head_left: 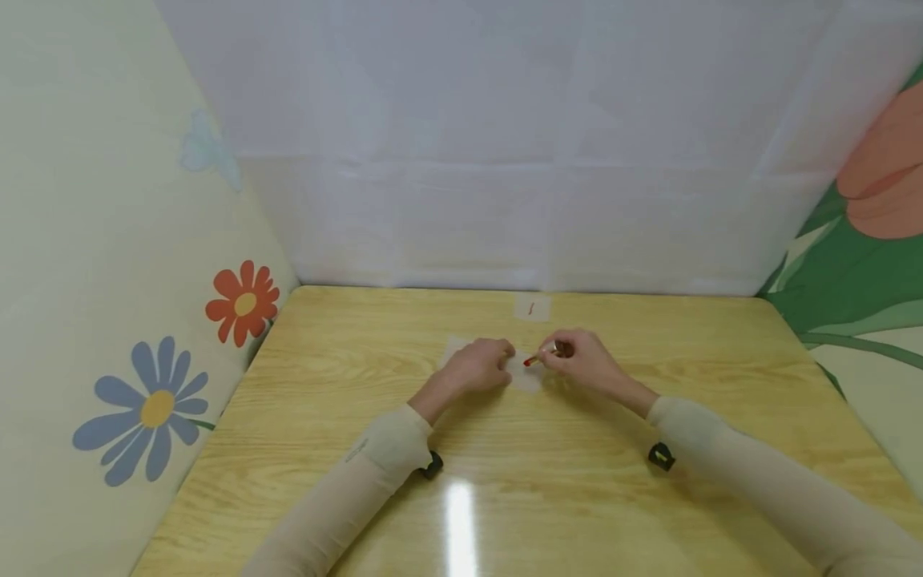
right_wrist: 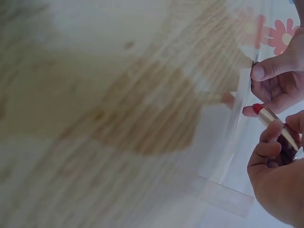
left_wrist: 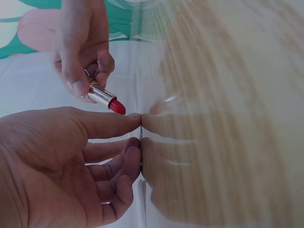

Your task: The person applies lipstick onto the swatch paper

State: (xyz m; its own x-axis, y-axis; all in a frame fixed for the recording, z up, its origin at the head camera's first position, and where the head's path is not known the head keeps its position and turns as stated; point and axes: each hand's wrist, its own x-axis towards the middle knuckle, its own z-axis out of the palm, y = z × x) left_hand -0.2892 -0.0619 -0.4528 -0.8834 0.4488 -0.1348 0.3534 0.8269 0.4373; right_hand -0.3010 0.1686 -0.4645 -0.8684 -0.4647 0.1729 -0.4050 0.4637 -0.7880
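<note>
A gold-cased lipstick (head_left: 537, 359) with its red tip bared is pinched in my right hand (head_left: 582, 362). The red tip (left_wrist: 117, 106) points down toward a whitish paper (head_left: 524, 375) on the table. In the left wrist view it sits right beside the left thumb. My left hand (head_left: 476, 365) rests its fingertips on the paper, the fingers loosely bent and the thumb stretched out. From the right wrist, the lipstick's gold tube (right_wrist: 270, 115) shows between the thumb and fingers, with a dark, shiny base inside the hand.
Toward the back of the wood-grain table (head_left: 346, 353) lies a small paper (head_left: 532, 308) bearing a dark reddish stroke. A white wall covering (head_left: 447, 224) rises behind the table. Flower-painted panels (head_left: 155, 409) stand at both sides. Dark wrist straps (head_left: 660, 456) show below the sleeves.
</note>
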